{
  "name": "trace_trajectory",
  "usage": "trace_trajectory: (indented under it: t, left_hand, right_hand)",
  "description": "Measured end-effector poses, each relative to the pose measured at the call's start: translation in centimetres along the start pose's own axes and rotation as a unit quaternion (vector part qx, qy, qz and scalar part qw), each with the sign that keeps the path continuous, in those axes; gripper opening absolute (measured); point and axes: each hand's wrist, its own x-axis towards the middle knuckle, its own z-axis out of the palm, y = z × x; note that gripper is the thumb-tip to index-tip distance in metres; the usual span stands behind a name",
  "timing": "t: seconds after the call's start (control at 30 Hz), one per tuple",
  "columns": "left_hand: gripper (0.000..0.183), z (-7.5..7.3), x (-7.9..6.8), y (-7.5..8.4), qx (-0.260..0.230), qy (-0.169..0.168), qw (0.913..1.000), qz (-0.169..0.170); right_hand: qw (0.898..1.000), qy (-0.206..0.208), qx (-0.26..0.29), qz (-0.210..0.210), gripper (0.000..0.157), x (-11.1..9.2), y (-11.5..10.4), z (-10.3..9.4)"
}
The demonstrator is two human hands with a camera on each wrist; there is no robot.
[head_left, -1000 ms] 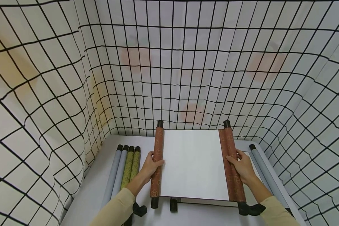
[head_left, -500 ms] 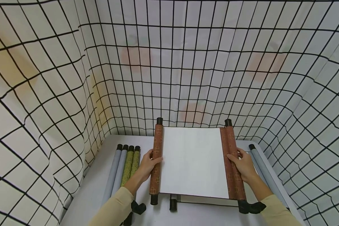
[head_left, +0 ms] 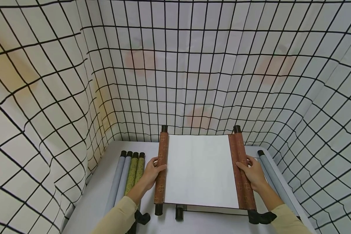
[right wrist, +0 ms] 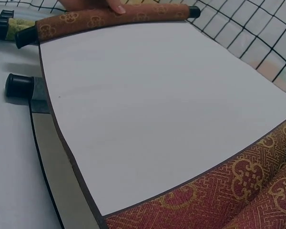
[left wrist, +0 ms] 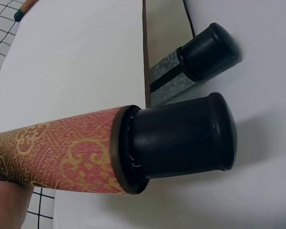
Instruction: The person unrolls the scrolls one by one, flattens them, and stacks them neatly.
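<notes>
A hanging scroll (head_left: 201,169) is held partly unrolled, its white sheet spread between two red-brown brocade rollers with black end knobs. In the head view my left hand (head_left: 150,172) grips the left roller (head_left: 161,178), thumb on the front. My right hand (head_left: 253,173) holds the right roller (head_left: 244,185) the same way, beside a wider brocade strip. The left wrist view shows the roller's black knob (left wrist: 181,136) up close, with a shadow on the table beside it. Beneath lies another scroll (right wrist: 50,157), cream with grey-blue ends, mostly hidden by the held sheet.
Two grey-blue rolled scrolls (head_left: 118,175) and two yellow-green ones (head_left: 134,170) lie side by side at the left of the white table (head_left: 100,182). A grey-blue roller (head_left: 275,178) lies near the right edge. Black netting (head_left: 201,87) surrounds the table before pale walls.
Both hands have drawn slightly apart, so a little more white sheet shows between the rollers. The scroll rose slightly, then came back down. The scrolls on the table stayed put.
</notes>
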Motion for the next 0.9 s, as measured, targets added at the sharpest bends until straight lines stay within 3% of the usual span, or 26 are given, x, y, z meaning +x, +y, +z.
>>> trace_trajectory:
  t: [0.3, 0.5, 0.73, 0.9]
  left_hand:
    - [0.066, 0.34, 0.39, -0.26, 0.042, 0.032, 0.9985, -0.014]
    - [0.075, 0.27, 0.34, -0.47, 0.083, 0.035, 0.9959, 0.007]
    - [0.062, -0.10, 0.36, -0.65, 0.080, 0.044, 0.9957, 0.014]
    - [0.062, -0.22, 0.19, -0.39, 0.058, 0.028, 0.9978, 0.017]
  right_hand:
    - [1.000, -0.001, 0.001, -0.010, 0.077, -0.21, 0.05, 0.13]
    - [1.000, -0.007, 0.001, -0.012, 0.079, -0.26, 0.08, 0.20]
    - [1.000, -0.009, -0.007, -0.010, 0.081, -0.27, 0.15, -0.28]
    - [1.000, -0.011, -0.002, -0.007, 0.082, -0.25, 0.21, -0.72]
